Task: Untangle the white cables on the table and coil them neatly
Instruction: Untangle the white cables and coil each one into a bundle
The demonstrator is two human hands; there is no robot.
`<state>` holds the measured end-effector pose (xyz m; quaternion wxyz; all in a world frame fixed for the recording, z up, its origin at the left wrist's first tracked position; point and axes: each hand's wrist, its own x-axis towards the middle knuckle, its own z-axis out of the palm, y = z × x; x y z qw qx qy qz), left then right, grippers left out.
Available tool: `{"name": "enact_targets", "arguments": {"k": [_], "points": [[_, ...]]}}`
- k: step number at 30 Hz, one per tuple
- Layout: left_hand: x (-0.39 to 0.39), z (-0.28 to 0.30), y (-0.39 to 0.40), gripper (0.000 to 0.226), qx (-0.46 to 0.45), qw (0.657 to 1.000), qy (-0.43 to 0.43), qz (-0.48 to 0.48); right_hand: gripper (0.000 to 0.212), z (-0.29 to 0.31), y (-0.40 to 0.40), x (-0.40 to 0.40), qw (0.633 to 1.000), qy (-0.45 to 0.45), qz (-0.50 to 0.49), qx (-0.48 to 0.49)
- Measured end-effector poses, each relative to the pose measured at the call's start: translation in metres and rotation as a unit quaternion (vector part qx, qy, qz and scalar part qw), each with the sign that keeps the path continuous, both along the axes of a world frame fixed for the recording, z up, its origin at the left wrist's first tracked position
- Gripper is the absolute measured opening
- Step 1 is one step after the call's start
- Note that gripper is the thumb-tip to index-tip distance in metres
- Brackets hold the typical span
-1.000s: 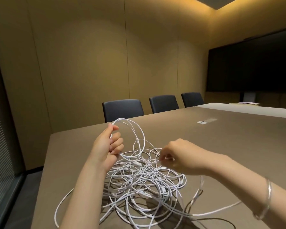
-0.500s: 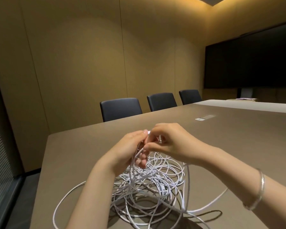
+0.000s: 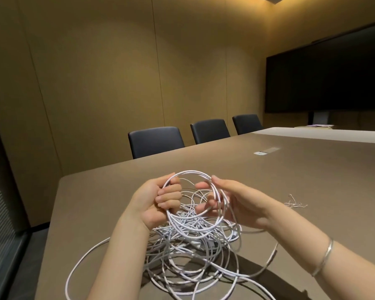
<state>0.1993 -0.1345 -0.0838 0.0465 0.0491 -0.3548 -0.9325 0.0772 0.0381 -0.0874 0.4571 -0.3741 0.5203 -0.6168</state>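
- The left hand is raised above the near part of the table, fingers curled around the left side of a coil of loops made from the white cable.
- The right hand holds the right side of the same coil: the strands run across its palm side, with the thumb above and the fingers bent beneath them.
- The coil stands roughly upright between the two hands, several strands lying close together; its lower arc hangs down to the heap below.
- The rest of the white cables lie as a tangled heap on the table just under and near the hands, many loops crossing one another.
- One long strand sweeps out of the heap to the near left in a wide curve, close to the table's left edge.
- Another strand rises from the heap's right side, beside the right forearm.
- A thin bracelet circles the right wrist.
- A small bundle of loose thin threads lies on the table to the right of the right hand.
- Three dark chairs stand along the far side of the table.
- A large dark screen fills the wall on the far right.
- A small flat plate is set into the tabletop further away.
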Motion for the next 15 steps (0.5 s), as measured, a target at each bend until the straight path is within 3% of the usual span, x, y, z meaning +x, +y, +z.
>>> {"name": "enact_targets", "arguments": {"k": [2, 7, 13, 15], "points": [[-0.002, -0.002, -0.001, 0.037, 0.016, 0.999, -0.017, 0.025, 0.047, -0.005, -0.004, 0.005, 0.998, -0.048, -0.024, -0.024], [-0.002, -0.002, -0.004, 0.039, -0.036, 0.994, -0.052, 0.092, 0.036, -0.013, -0.014, 0.006, 0.998, -0.012, -0.056, -0.032], [0.008, -0.003, -0.018, 0.036, -0.044, 0.991, -0.013, 0.124, 0.033, -0.024, -0.006, -0.003, 0.989, 0.109, -0.094, 0.030], [0.010, -0.003, -0.021, 0.035, -0.034, 0.991, -0.009, 0.130, 0.026, -0.027, -0.002, -0.003, 0.980, 0.143, -0.137, 0.009]]}}
